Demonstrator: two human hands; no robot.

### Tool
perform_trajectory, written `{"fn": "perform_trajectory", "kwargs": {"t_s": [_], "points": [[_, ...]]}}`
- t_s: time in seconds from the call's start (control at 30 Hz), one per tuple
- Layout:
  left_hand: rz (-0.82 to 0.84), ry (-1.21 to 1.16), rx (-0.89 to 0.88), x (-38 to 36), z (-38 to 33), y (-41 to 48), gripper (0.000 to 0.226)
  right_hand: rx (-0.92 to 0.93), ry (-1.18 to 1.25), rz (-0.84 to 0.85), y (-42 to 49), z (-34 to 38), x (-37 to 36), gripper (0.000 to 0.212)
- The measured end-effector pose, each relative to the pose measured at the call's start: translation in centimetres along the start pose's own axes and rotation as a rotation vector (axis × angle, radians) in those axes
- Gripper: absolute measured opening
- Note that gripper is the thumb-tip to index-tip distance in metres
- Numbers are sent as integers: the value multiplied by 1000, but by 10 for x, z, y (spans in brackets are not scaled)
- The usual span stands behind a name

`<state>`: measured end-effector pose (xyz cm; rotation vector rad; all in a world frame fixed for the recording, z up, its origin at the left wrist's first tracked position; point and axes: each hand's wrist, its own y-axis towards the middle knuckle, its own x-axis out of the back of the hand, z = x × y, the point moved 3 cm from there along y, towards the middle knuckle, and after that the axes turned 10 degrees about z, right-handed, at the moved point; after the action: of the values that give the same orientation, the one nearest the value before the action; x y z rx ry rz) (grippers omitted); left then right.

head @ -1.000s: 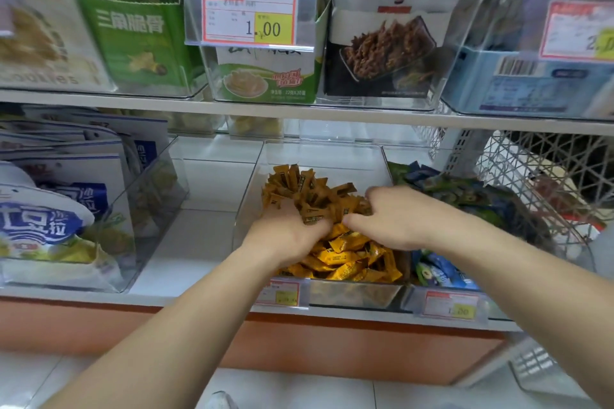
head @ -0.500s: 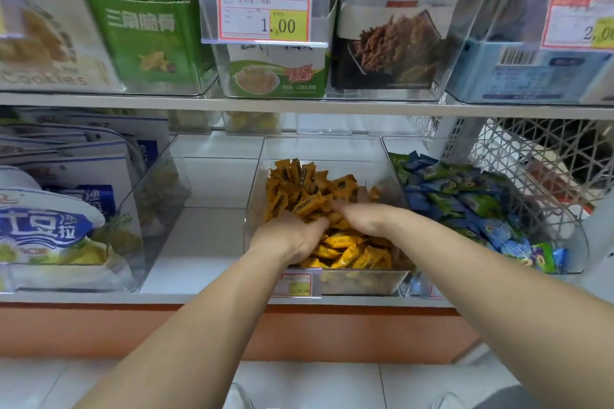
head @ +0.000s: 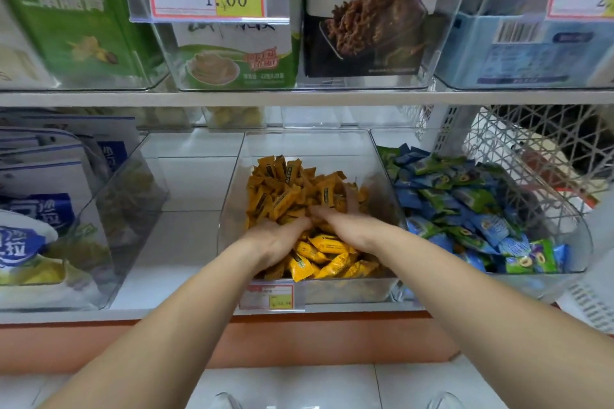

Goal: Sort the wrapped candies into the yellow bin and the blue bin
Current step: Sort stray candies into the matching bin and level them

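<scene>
Raking through the yellow heap looks to me like the step in hand: levelling it, or hunting for strays. My left grip (head: pixel 277 241) is sunk among the yellow foil-wrapped candies (head: pixel 289 189) with its fingers buried, so I cannot tell whether it holds any. My right grip (head: pixel 349 226) lies just beside it, fingers stretched flat over the wrappers, holding nothing I can see. Both are inside the clear plastic bin of yellow candies (head: pixel 349 290) at the middle of the frame. Just right of it stands the clear bin of blue and green wrapped candies (head: pixel 538 282), on the same white shelf (head: pixel 186 236). Next I would pinch any off-colour piece and carry it right, though none shows.
</scene>
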<state>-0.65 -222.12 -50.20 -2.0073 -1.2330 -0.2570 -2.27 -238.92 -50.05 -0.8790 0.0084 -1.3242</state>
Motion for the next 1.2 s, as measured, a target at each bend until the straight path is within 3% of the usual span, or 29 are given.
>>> {"fn": "perform_trajectory", "kwargs": {"t_s": [0.37, 0.5, 0.6, 0.83, 1.1, 1.2], "points": [[83, -352, -62, 2, 1, -3, 100, 96, 250, -83, 5, -3, -3, 104], [115, -501, -130, 4, -4, 0, 69, 128, 426, -78, 8, 1, -2, 107], [157, -714, -153, 2, -5, 2, 53, 155, 556, -68, 13, 6, -2, 94], [233, -1018, -225, 0, -12, 1, 55, 186, 754, 12, 16, 15, 3, 44], [311, -1090, -320, 9, -16, 3, 65, 159, 875, 153, 13, 30, 16, 51], [270, -1108, -355, 15, -18, 3, 61, 144, 867, 163, 10, 34, 23, 43]]}}
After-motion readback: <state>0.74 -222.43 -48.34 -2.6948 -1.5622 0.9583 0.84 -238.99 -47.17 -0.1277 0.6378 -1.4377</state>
